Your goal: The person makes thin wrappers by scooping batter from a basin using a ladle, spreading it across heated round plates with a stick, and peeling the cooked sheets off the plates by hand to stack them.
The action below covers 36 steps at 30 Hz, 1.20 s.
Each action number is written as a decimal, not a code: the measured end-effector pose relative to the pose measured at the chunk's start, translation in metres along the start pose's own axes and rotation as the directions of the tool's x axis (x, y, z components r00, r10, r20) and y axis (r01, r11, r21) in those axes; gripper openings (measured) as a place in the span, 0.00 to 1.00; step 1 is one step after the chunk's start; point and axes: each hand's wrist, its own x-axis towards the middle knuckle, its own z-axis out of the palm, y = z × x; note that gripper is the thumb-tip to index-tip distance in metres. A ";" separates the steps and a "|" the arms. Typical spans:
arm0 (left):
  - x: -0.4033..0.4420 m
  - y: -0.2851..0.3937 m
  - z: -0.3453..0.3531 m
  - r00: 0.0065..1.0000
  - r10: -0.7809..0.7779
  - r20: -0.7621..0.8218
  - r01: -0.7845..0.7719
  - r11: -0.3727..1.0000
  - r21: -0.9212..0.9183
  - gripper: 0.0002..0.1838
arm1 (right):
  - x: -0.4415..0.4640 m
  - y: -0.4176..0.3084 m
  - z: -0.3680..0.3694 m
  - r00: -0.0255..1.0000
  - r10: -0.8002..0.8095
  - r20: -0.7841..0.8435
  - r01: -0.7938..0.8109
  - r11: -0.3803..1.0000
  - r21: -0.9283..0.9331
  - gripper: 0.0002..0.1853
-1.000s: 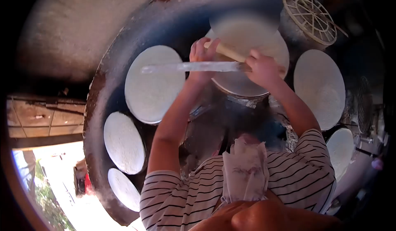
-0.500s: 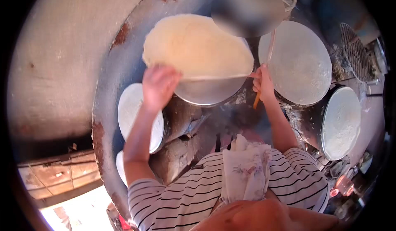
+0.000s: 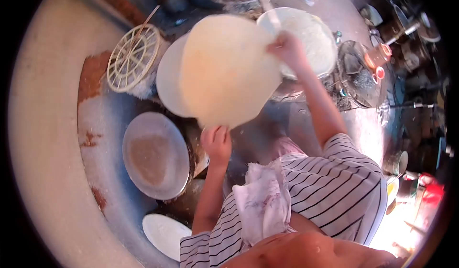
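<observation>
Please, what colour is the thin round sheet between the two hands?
The thin sheet is pale cream, best seen in the head view.

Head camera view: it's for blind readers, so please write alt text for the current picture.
What looks like a thin flatbread is held up, left hand at its lower edge, right hand at its right edge. At the picture's left are a spoked rack and, below it, a round grey plate.

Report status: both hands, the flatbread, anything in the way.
Left hand gripping flatbread by near edge. Right hand at its right edge, grip blurred. Nothing clearly in the way; flatbread partly hides pale pan.
</observation>
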 end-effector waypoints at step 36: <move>0.315 0.107 0.297 0.949 -0.192 0.250 0.260 0.926 -0.273 0.05 | 0.130 0.227 -0.224 0.946 0.255 -0.200 -0.282 0.952 -0.117 0.11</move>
